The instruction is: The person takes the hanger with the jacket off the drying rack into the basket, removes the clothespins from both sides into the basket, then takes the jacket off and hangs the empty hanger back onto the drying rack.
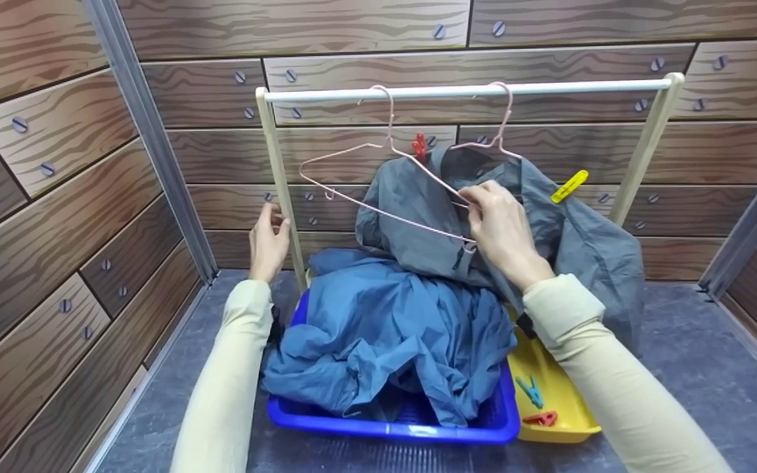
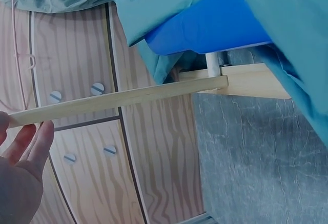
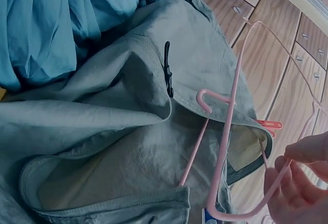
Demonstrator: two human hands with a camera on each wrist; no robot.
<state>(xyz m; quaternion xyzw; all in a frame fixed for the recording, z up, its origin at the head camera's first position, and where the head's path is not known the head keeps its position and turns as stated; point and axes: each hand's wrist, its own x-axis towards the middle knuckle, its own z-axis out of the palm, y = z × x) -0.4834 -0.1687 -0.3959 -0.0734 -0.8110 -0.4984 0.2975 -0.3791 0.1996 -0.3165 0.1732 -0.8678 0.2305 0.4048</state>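
Observation:
My right hand (image 1: 503,230) pinches one end of a pink clothes hanger (image 1: 385,213), whose hook is over the white rail of a drying rack (image 1: 431,92). In the right wrist view, thumb and fingers close on the thin hanger wire (image 3: 225,152). Behind it a grey garment (image 1: 411,197) hangs from a second pink hanger (image 1: 506,118). A red clothespin (image 1: 420,148) and a yellow clothespin (image 1: 569,186) are on that garment. At the rack's left post, my left hand (image 1: 268,243) has relaxed fingers, fingertips right at the wooden post (image 2: 102,102).
Blue fabric (image 1: 391,322) is heaped in a blue basket (image 1: 391,430) below the rack. Beside it, a yellow tray (image 1: 543,358) has a teal clothespin (image 1: 531,392) and a red clothespin (image 1: 541,418). Wood-patterned walls (image 1: 207,154) enclose the grey floor (image 1: 155,387).

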